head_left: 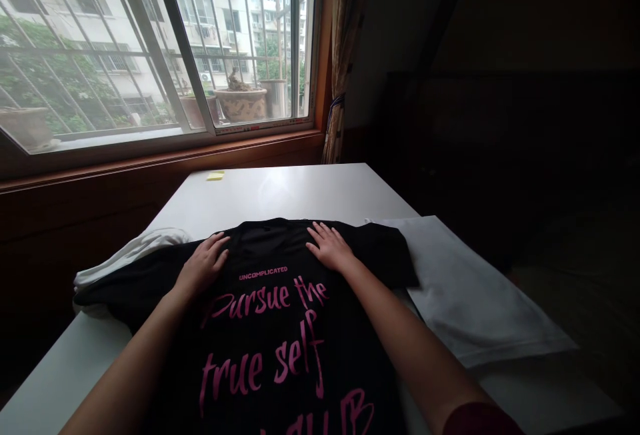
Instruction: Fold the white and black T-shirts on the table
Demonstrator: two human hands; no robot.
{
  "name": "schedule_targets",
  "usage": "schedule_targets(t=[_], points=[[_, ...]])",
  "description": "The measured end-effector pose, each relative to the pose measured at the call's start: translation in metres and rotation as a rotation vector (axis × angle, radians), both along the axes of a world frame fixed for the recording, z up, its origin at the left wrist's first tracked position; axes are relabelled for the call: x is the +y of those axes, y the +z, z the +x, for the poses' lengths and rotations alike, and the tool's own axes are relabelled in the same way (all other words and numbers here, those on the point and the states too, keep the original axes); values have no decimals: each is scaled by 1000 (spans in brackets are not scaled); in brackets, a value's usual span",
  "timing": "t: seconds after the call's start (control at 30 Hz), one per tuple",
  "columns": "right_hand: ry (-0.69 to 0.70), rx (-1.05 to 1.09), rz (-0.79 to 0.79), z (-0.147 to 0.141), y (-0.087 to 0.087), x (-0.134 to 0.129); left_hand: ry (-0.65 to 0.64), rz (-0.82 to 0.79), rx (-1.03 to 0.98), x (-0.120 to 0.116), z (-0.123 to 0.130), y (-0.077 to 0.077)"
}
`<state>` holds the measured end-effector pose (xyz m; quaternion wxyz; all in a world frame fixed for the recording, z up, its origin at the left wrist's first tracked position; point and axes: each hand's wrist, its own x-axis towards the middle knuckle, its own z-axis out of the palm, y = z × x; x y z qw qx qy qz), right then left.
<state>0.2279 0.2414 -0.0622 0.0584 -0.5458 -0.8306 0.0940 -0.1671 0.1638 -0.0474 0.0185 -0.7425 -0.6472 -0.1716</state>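
Observation:
A black T-shirt with pink lettering lies spread out in front of me, its neckline toward the far side of the table. My left hand rests flat on its left shoulder area, fingers stretched out. On the other side of the neckline, my right hand lies on the right shoulder with its fingers spread. Both sleeves reach outward past my hands. The lower end of the shirt runs out of view at the bottom.
Under the shirt is a white table. White cloth lies bunched beneath the left sleeve. A flat white garment hangs over the right edge. A yellow sticky note is at the far left corner. Beyond stand a barred window and a curtain.

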Motion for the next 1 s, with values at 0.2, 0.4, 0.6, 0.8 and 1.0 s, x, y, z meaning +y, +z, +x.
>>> schedule_targets(t=[0.2,0.4,0.6,0.8,1.0], points=[[-1,0,19,16,-3,-2,182,-27,49,-20,-68,4],[0,0,28,23,-5,-5,338,-48,270,-32,-89,7],[-5,0,17,23,-4,-8,370,-130,343,-20,-96,26],[-7,-8,6,17,-3,-7,425,-46,303,-14,-103,59],[-12,-1,17,10,-2,-5,381,-88,356,-4,-100,61]])
